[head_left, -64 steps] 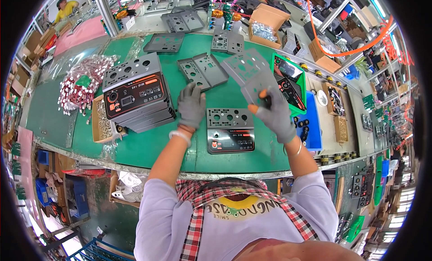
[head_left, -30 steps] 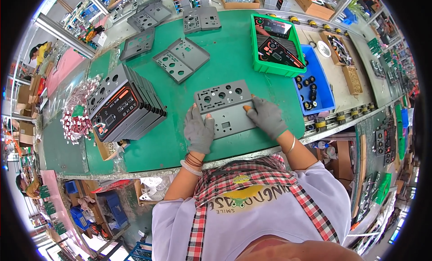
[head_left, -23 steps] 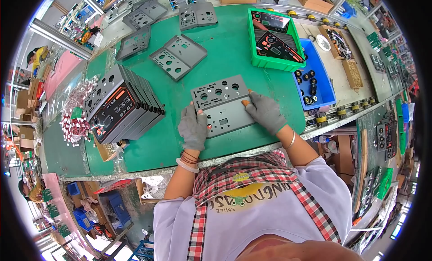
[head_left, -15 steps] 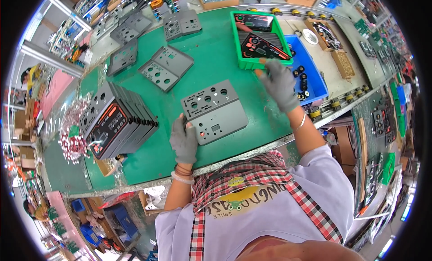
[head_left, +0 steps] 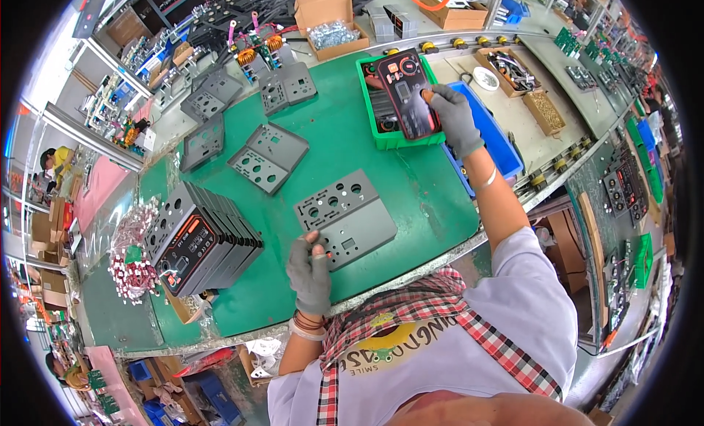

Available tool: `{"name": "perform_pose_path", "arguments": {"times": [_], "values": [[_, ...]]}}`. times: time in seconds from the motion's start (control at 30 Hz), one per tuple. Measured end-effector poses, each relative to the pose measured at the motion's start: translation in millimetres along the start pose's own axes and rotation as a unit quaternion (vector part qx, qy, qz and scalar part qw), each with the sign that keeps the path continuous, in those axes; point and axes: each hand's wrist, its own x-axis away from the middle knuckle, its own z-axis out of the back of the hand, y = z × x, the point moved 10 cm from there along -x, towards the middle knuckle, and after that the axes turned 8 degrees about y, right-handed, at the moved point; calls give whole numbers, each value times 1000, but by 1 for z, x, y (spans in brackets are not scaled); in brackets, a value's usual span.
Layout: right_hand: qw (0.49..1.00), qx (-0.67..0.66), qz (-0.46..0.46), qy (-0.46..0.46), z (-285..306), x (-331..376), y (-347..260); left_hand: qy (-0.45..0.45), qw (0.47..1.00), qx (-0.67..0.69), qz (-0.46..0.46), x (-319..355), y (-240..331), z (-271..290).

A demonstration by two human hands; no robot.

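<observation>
My right hand [head_left: 456, 118], in a grey glove with bare fingertips, grips a black-and-red faceplate [head_left: 408, 96] by its right edge. The faceplate is tilted up above a green bin [head_left: 411, 140] that holds more dark plates. My left hand [head_left: 309, 275], gloved alike, has its thumb and finger closed at the lower left edge of a bent grey metal panel [head_left: 367, 231]. That panel lies on the green table, with round holes and a small rectangular window. To the left stands a stack of similar grey panels [head_left: 231, 242], its front one bearing a black-and-red faceplate.
More bent grey panels lie at the back left, one of them [head_left: 268, 158] nearest. Red-and-white small parts [head_left: 132, 268] are heaped at far left. A blue bin [head_left: 506, 158] adjoins the green one. Cartons of screws [head_left: 543, 114] and hardware [head_left: 334, 35] stand farther back.
My right hand has moved from beside the bins to the green bin and now holds a faceplate raised out of it. My left hand stays at the grey panel's edge. The view has shifted.
</observation>
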Motion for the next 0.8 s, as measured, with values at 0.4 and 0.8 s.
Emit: {"name": "perform_pose_path", "arguments": {"times": [0.4, 0.8], "values": [[977, -99, -137, -131, -101, 142, 30, -160, 985, 66, 26, 8, 28, -60], [759, 532, 348, 143, -16, 30, -41, -31, 964, 218, 150, 12, -3, -28]]}}
